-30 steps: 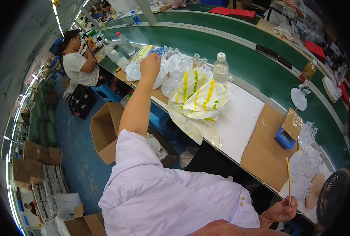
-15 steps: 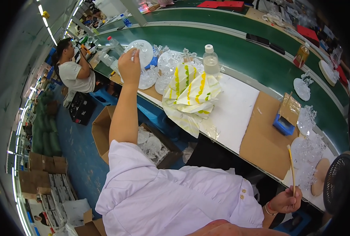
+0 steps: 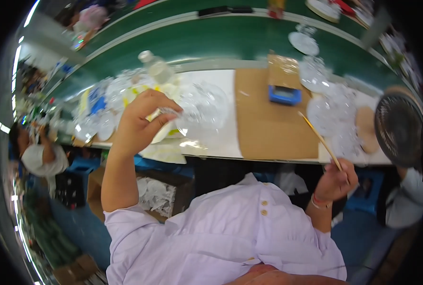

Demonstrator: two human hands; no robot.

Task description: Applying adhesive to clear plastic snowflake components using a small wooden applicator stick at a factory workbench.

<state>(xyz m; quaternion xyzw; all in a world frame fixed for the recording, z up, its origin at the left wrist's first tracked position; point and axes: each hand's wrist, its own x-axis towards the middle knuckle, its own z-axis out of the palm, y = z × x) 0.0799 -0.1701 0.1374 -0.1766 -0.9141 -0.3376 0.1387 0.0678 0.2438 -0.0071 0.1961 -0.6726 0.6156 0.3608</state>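
My left hand (image 3: 147,116) pinches the left edge of a clear round disc (image 3: 206,111) with clear raised pieces on it, over the white part of the table. Motion smears the disc, so its details are hard to read. Behind that hand lies a white cloth (image 3: 166,151) with yellow and green marks, partly covered by the hand. At the table's front right, my right hand (image 3: 336,180) is closed around a thin wooden brush (image 3: 321,137), its tip pointing up and left over a sheet of brown cardboard (image 3: 268,128).
A blue box (image 3: 284,96) with a taped brown flap stands on the cardboard. Clear pieces (image 3: 335,118) crowd the right, beside a black fan (image 3: 398,128). A clear bottle (image 3: 156,69) stands behind the cloth. An open carton (image 3: 156,197) sits below the table edge.
My left hand has come back from the far left pile with the clear disc, now over the white surface. The view has swung right. My right hand still holds the brush.
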